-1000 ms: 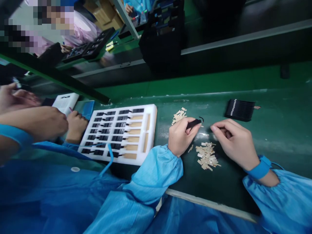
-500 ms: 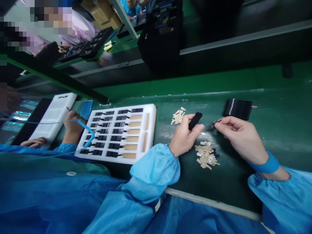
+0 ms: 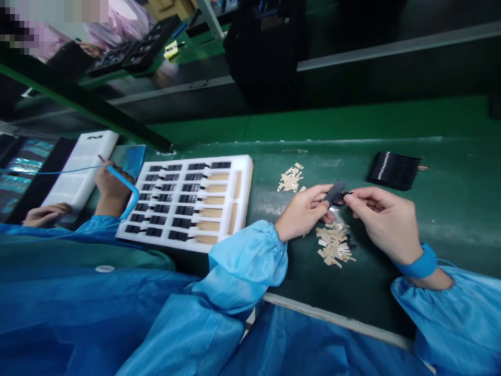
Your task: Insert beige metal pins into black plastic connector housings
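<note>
My left hand [image 3: 303, 211] and my right hand [image 3: 381, 219] meet above the green table [image 3: 450, 219], both pinching a small flat black part [image 3: 334, 193] between their fingertips. Just below them lies a heap of small tan strips [image 3: 332, 248]. A second, smaller heap of tan strips [image 3: 290, 179] lies beyond my left hand. To the left sits a white foam tray [image 3: 242, 198] holding rows of black parts with tan tabs. A stack of black parts [image 3: 393, 169] rests at the far right.
A co-worker in a blue coat sits at my left, one hand [image 3: 111, 185] by a second white tray [image 3: 78, 167], the other hand [image 3: 45, 214] lower down. A blue cord [image 3: 121, 180] runs past them. Black bins [image 3: 262, 47] stand beyond the table.
My hands have come together: the right hand moved left to the black part that the left hand was holding. The co-worker's arm has drawn back from in front of me.
</note>
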The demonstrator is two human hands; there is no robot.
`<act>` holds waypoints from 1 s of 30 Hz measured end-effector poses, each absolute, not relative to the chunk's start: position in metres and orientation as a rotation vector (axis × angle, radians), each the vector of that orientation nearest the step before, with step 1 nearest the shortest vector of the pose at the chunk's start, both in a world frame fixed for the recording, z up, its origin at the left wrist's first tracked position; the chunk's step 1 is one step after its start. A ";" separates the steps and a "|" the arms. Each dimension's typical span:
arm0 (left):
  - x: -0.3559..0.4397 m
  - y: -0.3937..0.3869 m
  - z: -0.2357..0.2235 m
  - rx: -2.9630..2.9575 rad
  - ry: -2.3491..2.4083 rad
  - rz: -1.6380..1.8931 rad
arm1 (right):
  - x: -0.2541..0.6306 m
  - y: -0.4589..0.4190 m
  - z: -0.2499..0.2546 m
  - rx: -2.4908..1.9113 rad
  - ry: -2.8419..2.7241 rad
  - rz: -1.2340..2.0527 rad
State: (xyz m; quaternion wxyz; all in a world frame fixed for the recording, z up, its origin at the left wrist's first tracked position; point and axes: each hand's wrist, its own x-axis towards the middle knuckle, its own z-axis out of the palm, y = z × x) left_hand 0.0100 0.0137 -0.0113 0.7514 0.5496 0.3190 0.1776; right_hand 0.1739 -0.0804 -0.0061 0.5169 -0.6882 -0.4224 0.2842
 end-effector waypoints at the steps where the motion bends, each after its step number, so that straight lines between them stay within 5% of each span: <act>1: 0.010 0.013 -0.012 1.194 0.693 0.397 | 0.174 -0.080 -0.006 -1.662 -1.012 0.677; 30: 0.007 0.014 -0.001 1.224 0.717 0.364 | 0.169 -0.083 -0.008 -1.608 -0.982 0.708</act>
